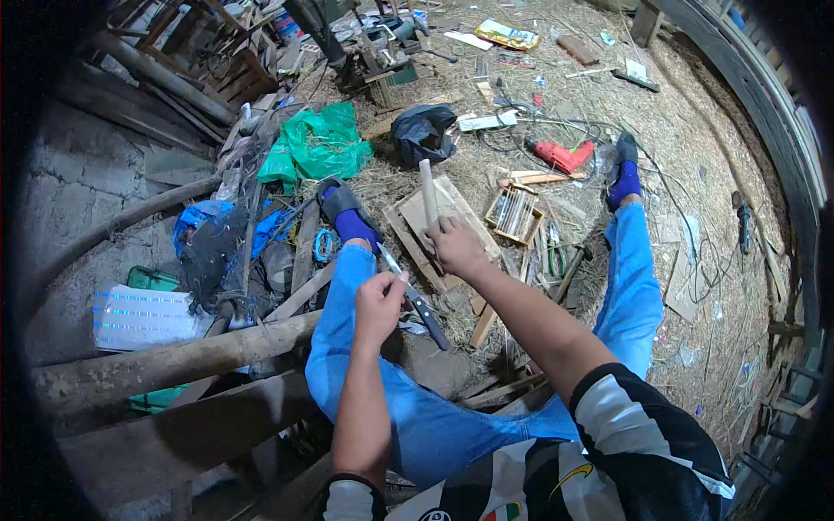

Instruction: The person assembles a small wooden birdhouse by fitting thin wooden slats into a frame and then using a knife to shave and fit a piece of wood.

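My left hand [380,304] is closed on a knife [426,319] where blade and handle meet. Its dark handle slants down to the right, and its bright blade points up to the left. To the right, my right hand [459,249] wraps round the lower end of a pale wooden stick [428,191] that stands up away from me. Beneath that hand lies a flat wooden board [453,201]. Beside the board sits a small wooden box [519,214] with several slim pieces inside. Pliers with green handles [555,252] lie to the right of my right hand.
A red power drill [563,156] with its cable lies farther off. Ahead are a black plastic bag [423,135] and a green plastic sheet [317,148]. Wooden beams [174,356] cross the left side. An angle grinder [743,221] lies far right. Straw and wood scraps cover the ground.
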The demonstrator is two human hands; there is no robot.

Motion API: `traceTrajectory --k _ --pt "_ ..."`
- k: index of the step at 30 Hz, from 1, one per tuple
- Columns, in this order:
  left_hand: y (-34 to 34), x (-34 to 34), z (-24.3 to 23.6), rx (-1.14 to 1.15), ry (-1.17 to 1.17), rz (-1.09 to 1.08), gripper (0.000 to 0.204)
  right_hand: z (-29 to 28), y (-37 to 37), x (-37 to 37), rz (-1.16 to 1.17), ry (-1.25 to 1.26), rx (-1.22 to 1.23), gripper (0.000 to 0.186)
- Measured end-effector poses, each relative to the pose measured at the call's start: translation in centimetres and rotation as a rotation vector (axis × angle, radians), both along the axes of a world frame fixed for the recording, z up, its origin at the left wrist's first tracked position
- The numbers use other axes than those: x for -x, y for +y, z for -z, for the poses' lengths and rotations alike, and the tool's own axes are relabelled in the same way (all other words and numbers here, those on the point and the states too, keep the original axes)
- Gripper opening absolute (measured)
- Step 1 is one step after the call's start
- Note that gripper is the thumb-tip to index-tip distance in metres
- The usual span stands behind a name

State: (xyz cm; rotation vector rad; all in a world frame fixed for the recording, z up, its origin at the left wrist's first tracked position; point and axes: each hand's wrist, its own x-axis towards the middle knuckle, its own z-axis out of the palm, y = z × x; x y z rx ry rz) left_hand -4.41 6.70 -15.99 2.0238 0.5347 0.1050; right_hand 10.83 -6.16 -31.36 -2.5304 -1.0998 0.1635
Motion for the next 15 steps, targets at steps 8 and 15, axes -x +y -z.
traceTrajectory --k 8,15 --pt "-1.2 -2.4 0.2 0.369 -0.01 -0.046 0.028 -2.2 1.2 -1.3 0.48 0.355 -0.171 0.033" --pt "-0.7 -2.0 0.5 0.8 -0.019 -0.159 0.02 -4.6 -1.4 0.9 0.254 0.186 0.13 0.034"
